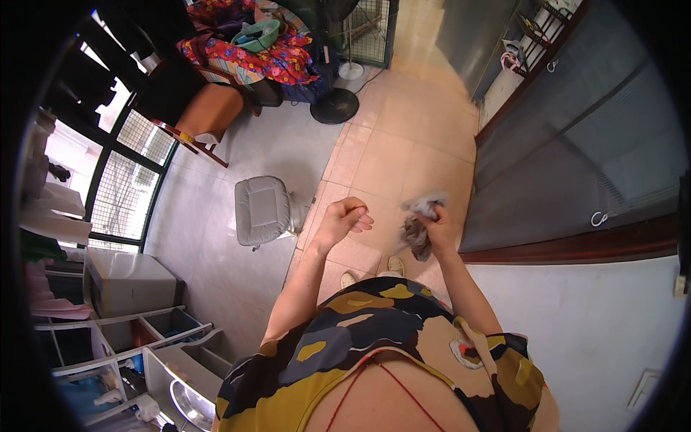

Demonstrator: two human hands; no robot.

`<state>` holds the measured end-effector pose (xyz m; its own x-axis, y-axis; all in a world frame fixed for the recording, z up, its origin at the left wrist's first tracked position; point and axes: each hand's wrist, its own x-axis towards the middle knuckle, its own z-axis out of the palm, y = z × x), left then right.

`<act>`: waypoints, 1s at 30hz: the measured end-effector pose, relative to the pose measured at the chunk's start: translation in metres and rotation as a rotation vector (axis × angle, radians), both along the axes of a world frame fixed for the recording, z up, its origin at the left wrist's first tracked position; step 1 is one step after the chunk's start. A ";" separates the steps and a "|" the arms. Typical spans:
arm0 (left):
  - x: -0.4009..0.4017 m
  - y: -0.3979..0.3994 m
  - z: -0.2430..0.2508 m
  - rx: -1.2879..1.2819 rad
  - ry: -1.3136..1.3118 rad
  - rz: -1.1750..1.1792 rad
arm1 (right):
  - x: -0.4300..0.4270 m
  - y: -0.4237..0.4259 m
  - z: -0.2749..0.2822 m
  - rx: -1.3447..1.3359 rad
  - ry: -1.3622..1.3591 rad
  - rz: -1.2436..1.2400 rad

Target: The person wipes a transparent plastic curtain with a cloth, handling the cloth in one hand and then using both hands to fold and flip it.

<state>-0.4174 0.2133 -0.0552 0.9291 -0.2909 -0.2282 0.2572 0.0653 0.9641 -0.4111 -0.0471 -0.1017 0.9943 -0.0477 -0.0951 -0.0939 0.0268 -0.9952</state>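
Note:
In my right hand (440, 229) is a bunched grey-and-brown cloth (418, 235), gripped near its top, its lower part hanging beside my wrist and slightly blurred. My left hand (345, 218) is raised in front of me with its fingers loosely curled; I see nothing in it, though the inside of the palm is partly hidden. Below both hands lies the pink tiled floor (386, 170). Left of my left hand stands a stool with a grey padded seat (263, 210).
A dark sliding panel (561, 156) with hooks runs along the right. Ahead are a round black fan base (334, 106), a wooden chair with a brown cover (210, 112), and a green basin (256, 35) on floral fabric. Shelving (124, 359) and a white cabinet (129, 278) stand at left.

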 end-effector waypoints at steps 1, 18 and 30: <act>0.001 -0.001 0.000 0.030 -0.026 0.009 | 0.002 -0.003 0.004 -0.127 -0.057 -0.117; -0.016 -0.008 -0.001 0.715 -0.929 0.322 | 0.019 0.125 0.141 -1.131 -1.066 0.800; -0.019 -0.011 0.029 0.354 -0.331 0.172 | 0.204 0.041 0.221 -1.218 -0.730 0.667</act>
<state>-0.4366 0.2019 -0.0262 0.9959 -0.0854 0.0294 -0.0511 -0.2653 0.9628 -0.2072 -0.0060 0.1191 0.6786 0.7159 0.1644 0.7327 -0.6439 -0.2202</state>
